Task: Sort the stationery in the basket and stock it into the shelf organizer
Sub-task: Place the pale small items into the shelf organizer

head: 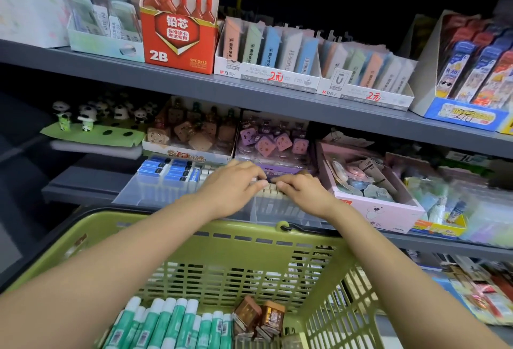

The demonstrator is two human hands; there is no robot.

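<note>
Grey shelf [91, 182], clear organizer [155, 193], pink box [388, 210], eraser trays [191, 137]

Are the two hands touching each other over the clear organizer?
Apart. The head view shows a narrow gap between the left hand and the right hand.

2 grey metal shelves [194, 86] run across a dim shop aisle, the far space behind them black. A red 2B lead box [179, 29] stands upper left.
</note>
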